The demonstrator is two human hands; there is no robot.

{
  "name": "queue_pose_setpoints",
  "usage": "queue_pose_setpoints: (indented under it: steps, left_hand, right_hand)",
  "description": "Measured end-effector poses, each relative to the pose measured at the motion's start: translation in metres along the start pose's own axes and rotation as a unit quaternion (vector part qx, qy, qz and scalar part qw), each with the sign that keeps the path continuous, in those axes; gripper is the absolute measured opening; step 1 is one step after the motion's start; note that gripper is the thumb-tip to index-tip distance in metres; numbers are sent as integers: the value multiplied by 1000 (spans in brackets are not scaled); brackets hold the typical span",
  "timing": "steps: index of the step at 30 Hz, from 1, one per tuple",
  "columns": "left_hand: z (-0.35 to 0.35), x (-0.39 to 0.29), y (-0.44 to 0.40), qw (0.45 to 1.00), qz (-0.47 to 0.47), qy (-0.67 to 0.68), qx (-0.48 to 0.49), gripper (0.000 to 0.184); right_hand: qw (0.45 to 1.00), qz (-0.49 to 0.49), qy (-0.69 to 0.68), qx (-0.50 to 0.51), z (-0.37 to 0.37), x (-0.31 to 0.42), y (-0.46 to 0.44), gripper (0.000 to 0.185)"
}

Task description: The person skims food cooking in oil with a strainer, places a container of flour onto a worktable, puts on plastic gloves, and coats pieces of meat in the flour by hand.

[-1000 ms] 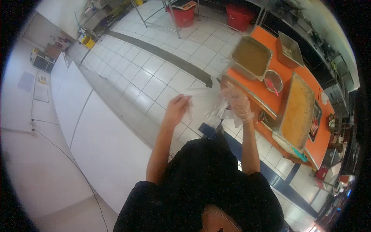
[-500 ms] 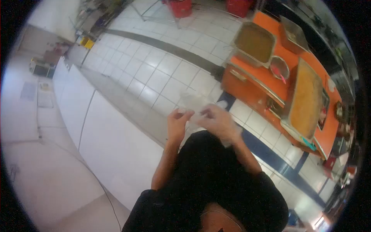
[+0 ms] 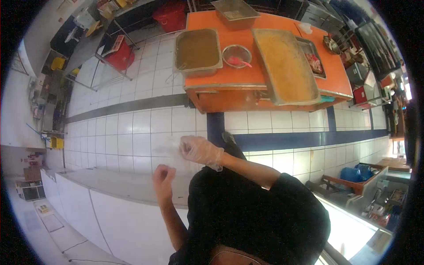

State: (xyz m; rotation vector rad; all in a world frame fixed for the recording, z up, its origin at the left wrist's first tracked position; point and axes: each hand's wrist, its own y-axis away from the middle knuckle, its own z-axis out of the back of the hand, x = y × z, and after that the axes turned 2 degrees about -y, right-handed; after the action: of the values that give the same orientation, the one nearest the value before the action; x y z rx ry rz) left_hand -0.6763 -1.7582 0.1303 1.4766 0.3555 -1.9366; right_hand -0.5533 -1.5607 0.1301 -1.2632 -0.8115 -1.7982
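Note:
A thin clear plastic glove covers my right hand [image 3: 198, 151], which is raised over the floor in front of my body with its fingers curled closed. From these fingers a second, loose clear plastic glove [image 3: 170, 147] seems to hang to the left, so faint against the tiles that its outline is hard to follow. My left hand [image 3: 163, 176] is bare and sits lower and to the left, apart from the right one. Its thumb and fingers are pinched together; whatever lies between them, if anything, does not show.
Ahead stands an orange table [image 3: 240, 79] bearing a deep pan of brown contents [image 3: 197, 51], a metal bowl [image 3: 237, 56] with a pink utensil, and a long tray of orange-yellow food [image 3: 289, 66]. A white counter [image 3: 128, 221] runs along my left. Red buckets [image 3: 119, 55] stand farther back.
My view has turned toward the orange table, which is now straight ahead. My hands have moved apart, the left one lower. The whitish plastic between them shows less clearly.

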Motion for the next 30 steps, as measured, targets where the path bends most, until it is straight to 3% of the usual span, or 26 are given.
queue_pose_setpoints:
  steps: [3,5,6,8,10,11,13,14,16,17,18,19,20,21,22,23,24,25,27,30]
  left_hand:
    - [-30,-29,-1,998,-12,37,44,11]
    - [-28,-23,1,992,13,73,99,9]
    - [-25,-15,7,981,41,112,153,9]
    - [-31,-11,4,981,31,121,149,11]
    - [-42,-18,0,995,-32,72,-66,14]
    - [-40,-17,2,995,-35,71,-58,14]
    - [-41,-14,7,985,-110,-47,-128,17]
    - [-47,-25,8,986,-110,-45,-115,17]
    - [-62,-50,11,989,1,-130,72,22]
    - [-68,-42,4,989,81,-88,85,25]
    - [-66,-4,-7,989,80,-89,88,25]
    - [-57,51,-20,986,131,56,83,26]
    - [-57,55,-28,960,180,199,77,27]
    - [-63,61,-27,997,7,0,79,28]
    - [-68,66,-26,966,-152,-210,8,29]
    - [-71,72,-32,999,-31,4,-11,32]
    - [-72,77,-33,993,31,109,-17,34]
    - [-73,82,-35,972,90,214,-37,36]
    - [-93,60,-34,874,154,461,-22,44]
    - [-104,48,-43,828,164,535,37,51]
  right_hand:
    - [997,69,-29,3,-8,-7,0,17]
    - [987,113,77,-81,-16,-34,-9,20]
    - [987,114,78,-83,-13,-32,-8,20]
    - [987,27,62,-147,6,-30,-15,15]
    - [984,-13,83,-155,14,-23,-19,15]
    - [979,-57,104,-167,18,-22,-18,15]
    - [974,-57,145,-167,14,-32,-20,16]
    - [970,-54,180,-151,8,-35,-18,18]
    - [976,-23,175,-126,2,-25,-8,18]
    - [981,17,166,-95,-3,-21,-4,18]
    - [981,15,165,-97,-13,-24,1,18]
    - [979,46,186,-69,-24,-30,5,20]
    - [974,77,208,-41,-30,-31,10,25]
    - [975,73,207,-41,-33,-34,16,25]
    - [972,76,221,-9,-36,-37,22,30]
    - [968,84,235,23,-36,-38,23,37]
    - [968,88,232,26,-38,-44,23,37]
    - [969,118,216,18,-42,-53,23,41]
    - [969,150,198,13,-35,-51,22,46]
    - [966,182,178,-41,-19,-42,22,41]
